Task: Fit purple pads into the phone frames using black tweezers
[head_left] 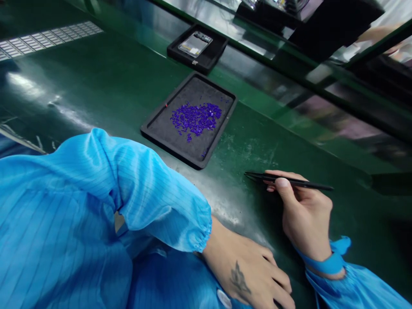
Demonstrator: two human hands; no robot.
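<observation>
My right hand [304,210] pinches black tweezers [299,182] between thumb and fingers. The tweezers' thin tips point left over the green tabletop, slightly apart. Lower in the view, my left hand [247,266] has its back turned up near the table's front edge, its fingers a little apart and partly cut off by the frame. I see nothing held in it, though the fingertips are hidden. Beyond both hands lies a shallow black tray [174,148] with a loose heap of tiny purple-blue parts [196,118] in its middle. Neither hand touches the tray.
Behind the tray, a smaller black tray [219,47] holds a silver, phone-like device [195,43]. A sheet with a grid of light rectangles [51,37] lies at the far left. Along the back right runs a raised shelf edge [273,66], blurred, with dark equipment above.
</observation>
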